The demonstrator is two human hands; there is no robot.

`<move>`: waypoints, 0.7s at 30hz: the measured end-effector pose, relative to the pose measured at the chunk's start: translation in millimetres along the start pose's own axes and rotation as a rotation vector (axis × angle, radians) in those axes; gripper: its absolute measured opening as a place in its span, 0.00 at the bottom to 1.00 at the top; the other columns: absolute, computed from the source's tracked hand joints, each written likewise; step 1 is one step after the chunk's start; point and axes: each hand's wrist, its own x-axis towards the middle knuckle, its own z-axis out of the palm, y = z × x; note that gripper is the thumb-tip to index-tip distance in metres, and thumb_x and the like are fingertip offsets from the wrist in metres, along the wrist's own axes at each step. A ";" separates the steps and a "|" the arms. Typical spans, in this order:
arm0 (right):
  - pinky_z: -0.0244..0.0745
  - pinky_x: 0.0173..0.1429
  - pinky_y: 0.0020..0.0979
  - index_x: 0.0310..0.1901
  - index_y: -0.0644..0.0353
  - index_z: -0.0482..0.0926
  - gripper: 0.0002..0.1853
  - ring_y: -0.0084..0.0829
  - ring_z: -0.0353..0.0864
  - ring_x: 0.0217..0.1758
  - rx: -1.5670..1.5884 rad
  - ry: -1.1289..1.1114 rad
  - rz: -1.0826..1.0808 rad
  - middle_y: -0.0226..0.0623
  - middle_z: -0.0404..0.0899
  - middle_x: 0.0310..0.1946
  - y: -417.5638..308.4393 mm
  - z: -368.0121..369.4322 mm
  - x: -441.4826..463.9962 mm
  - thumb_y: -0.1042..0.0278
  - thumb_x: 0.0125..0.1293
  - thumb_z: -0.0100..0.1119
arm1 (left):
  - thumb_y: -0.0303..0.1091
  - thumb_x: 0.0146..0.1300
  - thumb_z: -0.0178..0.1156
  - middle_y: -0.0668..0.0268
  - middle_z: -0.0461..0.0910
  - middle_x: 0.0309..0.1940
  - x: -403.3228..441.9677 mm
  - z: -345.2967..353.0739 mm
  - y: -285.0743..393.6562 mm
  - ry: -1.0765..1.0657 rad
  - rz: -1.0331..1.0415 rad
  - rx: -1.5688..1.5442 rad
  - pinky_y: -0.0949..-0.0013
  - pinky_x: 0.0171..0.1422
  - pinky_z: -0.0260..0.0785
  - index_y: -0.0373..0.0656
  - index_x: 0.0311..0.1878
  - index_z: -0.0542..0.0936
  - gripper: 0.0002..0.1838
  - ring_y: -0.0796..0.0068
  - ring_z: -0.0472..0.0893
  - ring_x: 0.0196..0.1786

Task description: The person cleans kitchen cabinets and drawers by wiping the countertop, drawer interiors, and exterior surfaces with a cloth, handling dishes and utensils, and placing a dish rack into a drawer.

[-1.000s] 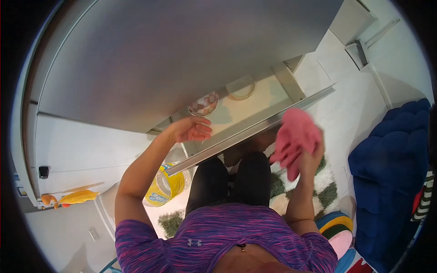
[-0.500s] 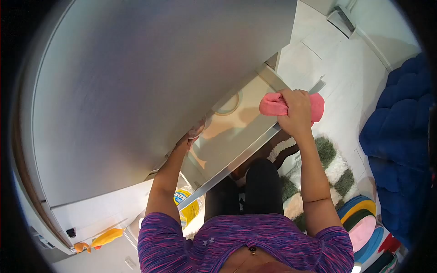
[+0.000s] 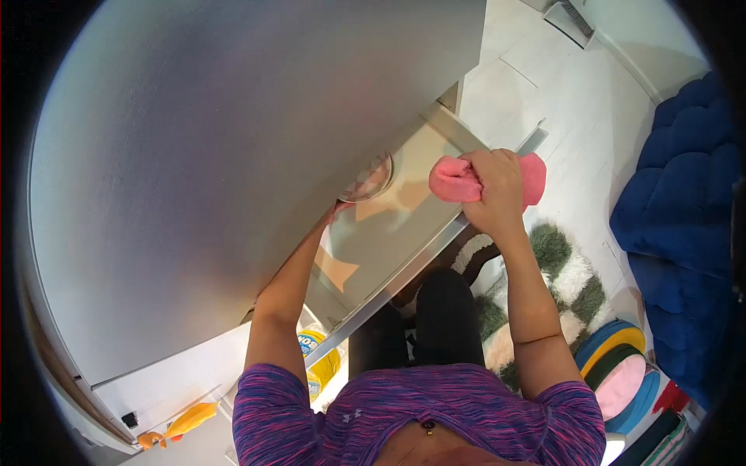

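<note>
My right hand [image 3: 495, 190] is closed around a folded pink cloth [image 3: 454, 180] above the front edge of a pulled-out drawer [image 3: 392, 245]. Inside that drawer, at its back, shows a round, shiny, see-through-looking dish [image 3: 369, 182] with pinkish patches, partly covered by the large grey surface. My left hand [image 3: 336, 211] reaches under the edge of this surface and grips the near side of the dish. Most of its fingers are hidden.
The large grey surface [image 3: 233, 155] overhangs the drawer. A yellow package [image 3: 322, 361] stands by the drawer's near-left corner. To the right are a shaggy rug [image 3: 571, 272], a blue tufted seat [image 3: 684, 217] and round cushions [image 3: 622, 380]. A dustpan [image 3: 569, 23] leans by the wall.
My left hand has moved farther into the drawer, and the dish with it, to where a round ring showed earlier. My right hand with the pink cloth has shifted slightly left.
</note>
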 end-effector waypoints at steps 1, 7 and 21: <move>0.63 0.43 0.37 0.28 0.57 0.74 0.10 0.39 0.71 0.28 -0.004 0.002 0.001 0.35 0.73 0.22 0.5 0.2 0.0 0.70 0.39 0.56 | 0.48 0.62 0.46 0.61 0.70 0.53 4.9 1.0 -5.9 0.036 -0.021 0.102 0.67 0.43 0.75 0.50 0.59 0.62 0.24 0.69 0.75 0.51; 0.63 0.43 0.37 0.29 0.58 0.73 0.11 0.38 0.71 0.29 0.007 0.011 -0.016 0.35 0.73 0.23 0.9 -0.4 -0.5 0.72 0.37 0.55 | 0.46 0.63 0.43 0.62 0.66 0.57 20.2 6.3 -1.9 0.070 -0.201 0.310 0.62 0.47 0.73 0.52 0.60 0.62 0.23 0.68 0.73 0.53; 0.63 0.42 0.35 0.27 0.58 0.73 0.10 0.38 0.70 0.27 0.021 0.067 -0.020 0.34 0.72 0.21 0.2 0.6 -1.4 0.72 0.37 0.55 | 0.39 0.57 0.50 0.57 0.67 0.53 60.7 -75.1 -60.4 0.249 -0.276 -0.091 0.54 0.51 0.70 0.47 0.59 0.59 0.26 0.57 0.72 0.53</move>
